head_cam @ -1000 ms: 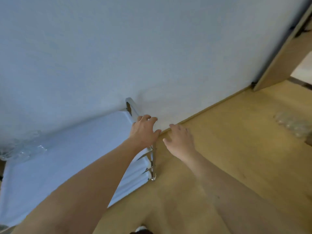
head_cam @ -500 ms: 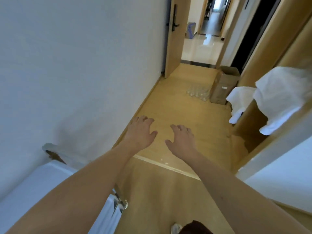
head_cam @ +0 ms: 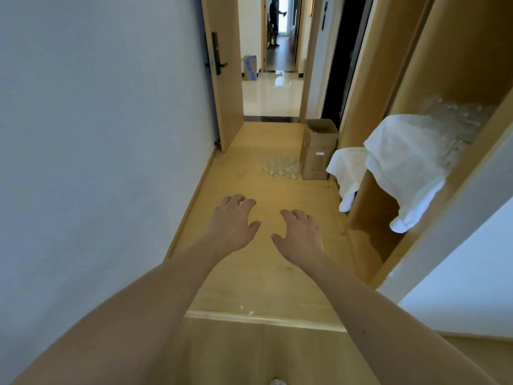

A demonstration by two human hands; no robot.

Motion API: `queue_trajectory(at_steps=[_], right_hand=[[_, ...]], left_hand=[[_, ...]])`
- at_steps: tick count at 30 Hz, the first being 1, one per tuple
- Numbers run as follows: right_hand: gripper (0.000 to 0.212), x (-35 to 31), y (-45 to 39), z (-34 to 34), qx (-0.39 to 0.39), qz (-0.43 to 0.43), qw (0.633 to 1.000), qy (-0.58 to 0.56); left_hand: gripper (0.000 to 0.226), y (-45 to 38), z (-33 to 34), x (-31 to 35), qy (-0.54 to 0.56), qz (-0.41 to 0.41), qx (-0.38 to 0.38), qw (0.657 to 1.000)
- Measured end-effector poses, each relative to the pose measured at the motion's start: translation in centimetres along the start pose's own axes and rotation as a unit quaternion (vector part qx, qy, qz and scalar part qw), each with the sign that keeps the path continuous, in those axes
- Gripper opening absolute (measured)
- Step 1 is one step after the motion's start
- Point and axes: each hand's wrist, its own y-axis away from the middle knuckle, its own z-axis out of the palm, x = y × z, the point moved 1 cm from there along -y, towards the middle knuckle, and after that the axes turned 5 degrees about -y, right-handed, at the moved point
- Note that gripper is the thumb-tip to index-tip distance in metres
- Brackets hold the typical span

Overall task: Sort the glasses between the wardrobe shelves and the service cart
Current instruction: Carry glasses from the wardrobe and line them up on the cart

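Both arms reach forward over the wooden floor. My left hand [head_cam: 234, 222] and my right hand [head_cam: 301, 234] are empty, fingers spread and slightly curled. A cluster of clear glasses [head_cam: 281, 166] stands on the floor ahead, next to a cardboard box [head_cam: 317, 148]. On the right the wooden wardrobe [head_cam: 374, 207] stands with shelves draped in white cloth [head_cam: 402, 162]. More clear glasses [head_cam: 455, 120] sit on the upper shelf, on the cloth. The service cart is out of view.
A white wall [head_cam: 97, 148] runs along the left. An open wooden door [head_cam: 224, 79] leads to a glossy corridor where a person [head_cam: 274, 20] stands far off. A threshold strip [head_cam: 263, 319] crosses the floor near my feet.
The view has swung from the white-covered cart by the wall towards the hallway. The cart has dropped out of view. Both hands stay empty and extended.
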Motion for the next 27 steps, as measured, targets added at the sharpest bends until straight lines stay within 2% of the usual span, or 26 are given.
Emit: queue_trajectory(at_steps=[8,17,27], right_hand=[[0.067,4.2,-12.4,-4.4,0.021,0.013,1.0,0.009],[0.067,8.7,-22.0,-6.2,0.037,0.074,0.996,0.015],[0.064,11.1,-33.9,-8.3,0.1,0.191,0.976,0.015]], left_hand=[[0.059,-15.5,-0.6,2.0,-0.004,0.021,0.011,1.0],[0.059,-28.0,2.4,5.0,0.014,0.089,-0.01,0.996],[0.057,-44.4,4.1,5.7,0.038,0.219,-0.011,0.975]])
